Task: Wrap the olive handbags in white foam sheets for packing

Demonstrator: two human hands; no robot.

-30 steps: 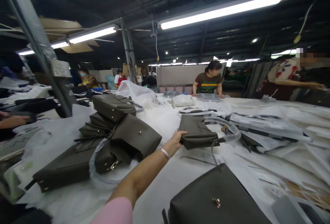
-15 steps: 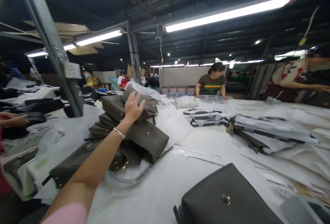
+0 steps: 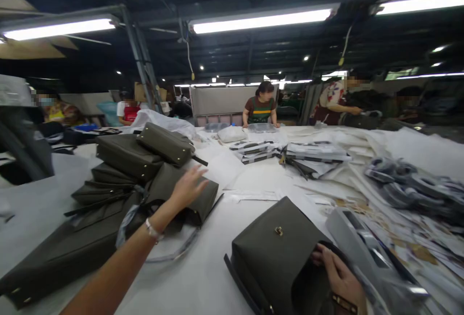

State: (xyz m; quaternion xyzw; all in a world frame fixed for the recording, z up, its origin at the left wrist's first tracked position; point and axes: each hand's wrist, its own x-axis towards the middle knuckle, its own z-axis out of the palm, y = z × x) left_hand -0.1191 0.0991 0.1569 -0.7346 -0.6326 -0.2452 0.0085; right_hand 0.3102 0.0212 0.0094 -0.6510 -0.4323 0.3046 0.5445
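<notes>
Dark olive bag (image 3: 266,250) at 5 o'clock on the white-covered table (image 3: 213,262), gold clasp (image 3: 278,231) facing up, mouth open toward 4 o'clock. Right hand (image 3: 339,274) is at that mouth, fingers curled at the edge; can't tell if it's actually gripping. Left hand (image 3: 188,188) at 8 o'clock: open, fingers spread, in front of the bag pile (image 3: 125,158). Contact there: can't tell. Pile is same-colour bags, stacked messily, 1 lying tilted on top. Clear-wrapped strap (image 3: 174,257) loops out below it at 7 o'clock. Grey device (image 3: 357,237) at 4 o'clock, just beside the right hand's bag. Wrapped bundle (image 3: 315,152) and grey coils (image 3: 413,187) both at 3 o'clock. Person in green apron (image 3: 261,112) at 1 o'clock, across the table.
</notes>
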